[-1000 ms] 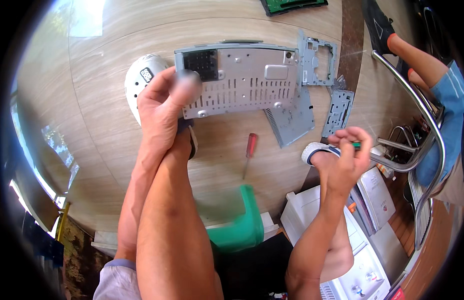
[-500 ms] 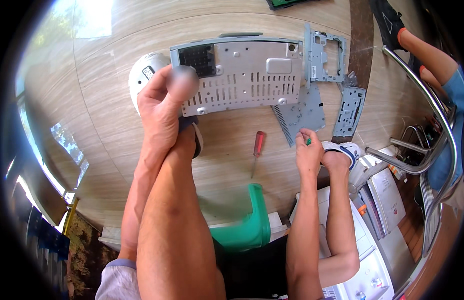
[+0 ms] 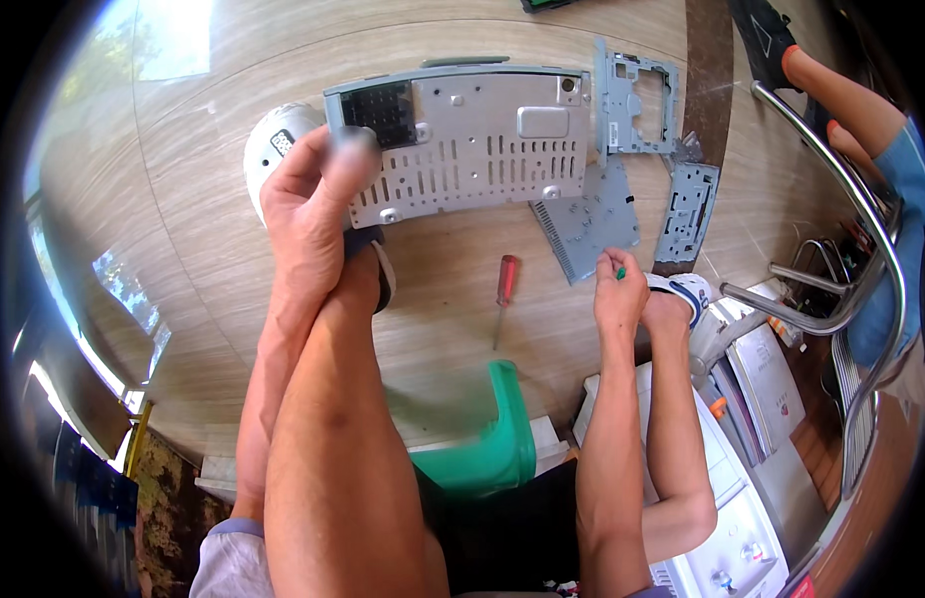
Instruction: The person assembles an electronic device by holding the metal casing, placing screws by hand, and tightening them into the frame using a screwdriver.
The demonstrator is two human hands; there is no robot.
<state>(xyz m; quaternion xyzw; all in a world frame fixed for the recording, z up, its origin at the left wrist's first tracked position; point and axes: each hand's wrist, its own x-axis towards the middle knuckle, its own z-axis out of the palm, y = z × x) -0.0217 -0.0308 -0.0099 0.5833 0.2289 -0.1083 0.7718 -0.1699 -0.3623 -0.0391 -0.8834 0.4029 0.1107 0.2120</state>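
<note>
- A curved, smooth green plastic piece (image 3: 518, 427) sits nearest the lap.
- The right hand (image 3: 620, 295) pinches a small green piece (image 3: 621, 271), its fingertips bunched; the hands are well apart.
- A slim screwdriver (image 3: 505, 283) with a red handle and metal shaft lies on the glossy, streaked beige floor (image 3: 433, 289).
- The left hand (image 3: 308, 199) clamps the left end of a silver sheet-metal chassis (image 3: 472, 130), slotted in rows, with a black perforated corner; blur hides the thumb tip.
- Beyond the right hand lies a flat grey metal sheet (image 3: 597, 214) scattered with small screws (image 3: 585, 235).
- Farther off rests a blue-grey cut-out metal frame (image 3: 618, 100).
- A second ago, the right hand was farther right, beside the chair's tube; now it is near the sheet.
</note>
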